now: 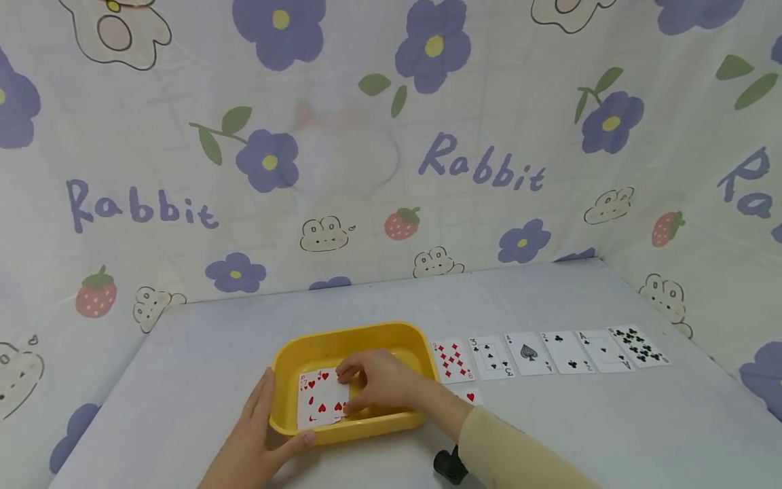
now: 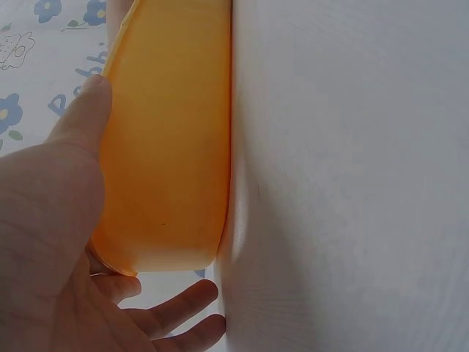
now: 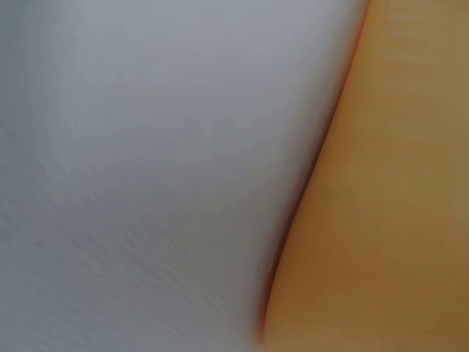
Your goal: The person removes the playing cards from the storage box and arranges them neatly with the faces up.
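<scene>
A yellow plastic tray stands on the table, with overlapping playing cards inside its left half; red hearts show on their faces. My left hand holds the tray's near left corner, thumb at the front rim and fingers along the left end. In the left wrist view, the thumb and fingers lie around the tray's corner. Reaching in over the front wall, my right hand pinches a playing card at its right edge between thumb and fingers. Only tray wall and tabletop appear in the right wrist view.
Right of the tray, a row of face-up cards runs across the table. Another card with a red heart is partly hidden by my right forearm. A small black device is beneath that sleeve. Patterned cloth hangs behind.
</scene>
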Motion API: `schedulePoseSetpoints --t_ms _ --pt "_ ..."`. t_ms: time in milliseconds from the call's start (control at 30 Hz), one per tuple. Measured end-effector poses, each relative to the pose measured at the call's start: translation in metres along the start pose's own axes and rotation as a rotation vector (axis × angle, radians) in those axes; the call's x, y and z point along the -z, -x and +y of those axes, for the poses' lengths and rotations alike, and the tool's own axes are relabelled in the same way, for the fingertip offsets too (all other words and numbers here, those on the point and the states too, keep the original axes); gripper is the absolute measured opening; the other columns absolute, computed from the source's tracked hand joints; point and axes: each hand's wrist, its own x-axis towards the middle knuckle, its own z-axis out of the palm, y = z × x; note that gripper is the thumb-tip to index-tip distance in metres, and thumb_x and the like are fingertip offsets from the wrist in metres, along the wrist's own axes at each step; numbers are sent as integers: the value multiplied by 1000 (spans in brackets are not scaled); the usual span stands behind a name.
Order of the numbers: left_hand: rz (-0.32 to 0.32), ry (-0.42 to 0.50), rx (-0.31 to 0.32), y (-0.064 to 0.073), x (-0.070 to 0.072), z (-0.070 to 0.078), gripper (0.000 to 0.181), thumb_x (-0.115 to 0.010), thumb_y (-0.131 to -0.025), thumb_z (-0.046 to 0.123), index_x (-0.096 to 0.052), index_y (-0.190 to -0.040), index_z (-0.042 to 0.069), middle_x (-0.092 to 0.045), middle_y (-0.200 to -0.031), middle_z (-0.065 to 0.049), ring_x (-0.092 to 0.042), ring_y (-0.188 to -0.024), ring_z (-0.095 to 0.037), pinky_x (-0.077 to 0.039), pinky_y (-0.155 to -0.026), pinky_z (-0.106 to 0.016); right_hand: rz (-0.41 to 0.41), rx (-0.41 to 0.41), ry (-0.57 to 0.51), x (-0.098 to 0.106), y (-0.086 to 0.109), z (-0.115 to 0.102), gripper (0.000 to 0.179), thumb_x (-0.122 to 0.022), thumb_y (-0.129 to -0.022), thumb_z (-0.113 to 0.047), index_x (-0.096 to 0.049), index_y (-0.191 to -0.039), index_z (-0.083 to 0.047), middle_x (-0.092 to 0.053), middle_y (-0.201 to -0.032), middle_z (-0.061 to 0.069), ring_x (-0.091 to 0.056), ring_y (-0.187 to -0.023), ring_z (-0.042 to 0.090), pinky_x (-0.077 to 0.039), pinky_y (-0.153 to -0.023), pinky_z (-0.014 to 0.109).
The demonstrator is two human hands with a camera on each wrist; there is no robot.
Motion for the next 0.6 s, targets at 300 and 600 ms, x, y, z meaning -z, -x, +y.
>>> schedulePoseSetpoints --t_ms 300,600 --pt "-14 3 20 0 1 2 127 -64 -74 76 5 -158 11 -3 -162 -18 -16 -144 -42 -22 -109 -59 1 -56 112 -5 -7 1 88 -93 -66 -38 -52 -139 -9 -59 -130 -2 -51 -117 17 -39 -106 33" --pt "-22 4 29 0 2 4 127 -64 -75 75 5 -158 9 -3 -162 -19 -17 -143 -42 -22 -109 -60 -16 -54 111 -7 -9 0 84 -92 -68 -36 -54 -139 -13 -60 -127 -10 -47 -117 14 -37 -108 33"
